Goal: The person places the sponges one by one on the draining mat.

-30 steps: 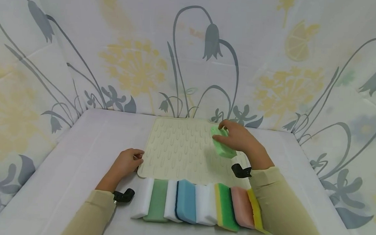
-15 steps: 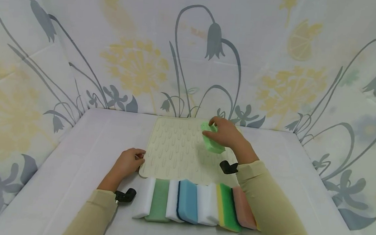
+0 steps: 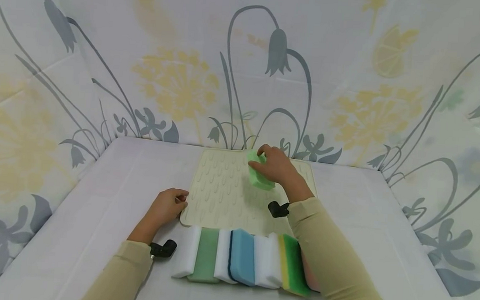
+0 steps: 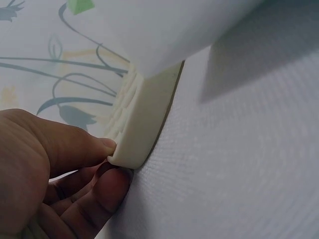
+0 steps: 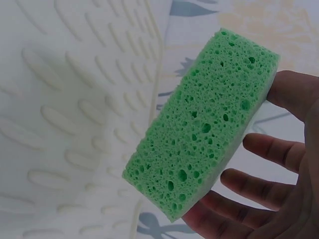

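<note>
A light green porous sponge [image 3: 259, 180] is in my right hand [image 3: 279, 167], held above the right-centre part of a cream ridged mat [image 3: 216, 199]. In the right wrist view the thumb and fingers grip the edges of the sponge [image 5: 202, 127], its holed face plainly visible and apart from the mat [image 5: 65, 114]. At the mat's left edge, my left hand [image 3: 164, 208] pinches the rim. The left wrist view shows its thumb on top of the mat's corner [image 4: 137, 142] and curled fingers below it.
In front of the mat stands a row of sponges: white [image 3: 187, 252], sage green [image 3: 206, 256], blue [image 3: 242, 258], another white [image 3: 267, 262], green-and-yellow [image 3: 295, 266] and a partly covered pink one [image 3: 309, 276]. White cloth [image 3: 109, 197] covers the table; a flowered curtain [image 3: 188, 50] hangs behind.
My right hand has carried the green sponge leftward over the mat, its forearm now covering the yellow sponge and most of the pink one. The left hand keeps its place at the mat's edge.
</note>
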The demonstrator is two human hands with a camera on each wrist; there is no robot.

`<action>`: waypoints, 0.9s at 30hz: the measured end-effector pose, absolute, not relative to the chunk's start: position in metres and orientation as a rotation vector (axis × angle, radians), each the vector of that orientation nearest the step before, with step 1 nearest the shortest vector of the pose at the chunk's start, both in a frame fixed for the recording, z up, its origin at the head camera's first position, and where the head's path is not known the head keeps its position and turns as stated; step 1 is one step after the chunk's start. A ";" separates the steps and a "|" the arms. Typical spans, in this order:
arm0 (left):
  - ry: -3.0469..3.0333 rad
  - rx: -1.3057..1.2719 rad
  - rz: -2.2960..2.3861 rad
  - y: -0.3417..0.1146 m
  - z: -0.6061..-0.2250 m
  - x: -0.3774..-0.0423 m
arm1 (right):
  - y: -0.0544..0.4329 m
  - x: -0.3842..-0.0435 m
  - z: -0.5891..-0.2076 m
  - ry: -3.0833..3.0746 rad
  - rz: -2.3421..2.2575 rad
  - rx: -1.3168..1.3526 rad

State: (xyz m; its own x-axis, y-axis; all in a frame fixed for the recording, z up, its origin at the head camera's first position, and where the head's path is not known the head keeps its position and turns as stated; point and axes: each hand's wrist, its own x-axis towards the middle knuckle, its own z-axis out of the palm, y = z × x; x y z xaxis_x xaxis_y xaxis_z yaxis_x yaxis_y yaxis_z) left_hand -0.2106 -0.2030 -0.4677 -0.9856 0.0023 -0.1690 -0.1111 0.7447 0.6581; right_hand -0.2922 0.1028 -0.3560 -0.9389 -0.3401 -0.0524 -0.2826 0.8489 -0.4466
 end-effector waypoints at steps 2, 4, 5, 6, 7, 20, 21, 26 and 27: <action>2.785 -0.088 1.067 -0.203 -0.468 -0.211 | 0.097 -0.293 -0.355 2.889 -0.683 -0.481; 2.783 -0.089 1.070 -0.203 -0.467 -0.211 | 0.092 -0.294 -0.355 2.888 -0.686 -0.472; 2.785 -0.090 1.071 -0.203 -0.467 -0.210 | 0.089 -0.296 -0.356 2.890 -0.688 -0.467; 2.787 -0.091 1.070 -0.203 -0.467 -0.210 | 0.087 -0.297 -0.358 2.890 -0.695 -0.460; 2.786 -0.092 1.073 -0.203 -0.467 -0.210 | 0.084 -0.299 -0.360 2.887 -0.706 -0.452; 2.792 -0.099 1.093 -0.202 -0.464 -0.208 | 0.052 -0.314 -0.378 2.897 -0.810 -0.359; 2.796 -0.098 1.092 -0.202 -0.464 -0.208 | 0.050 -0.313 -0.378 2.895 -0.818 -0.354; 2.801 -0.084 1.083 -0.202 -0.465 -0.208 | 0.040 -0.314 -0.382 2.894 -0.844 -0.340; 2.803 -0.081 1.081 -0.201 -0.465 -0.208 | 0.038 -0.315 -0.384 2.898 -0.844 -0.338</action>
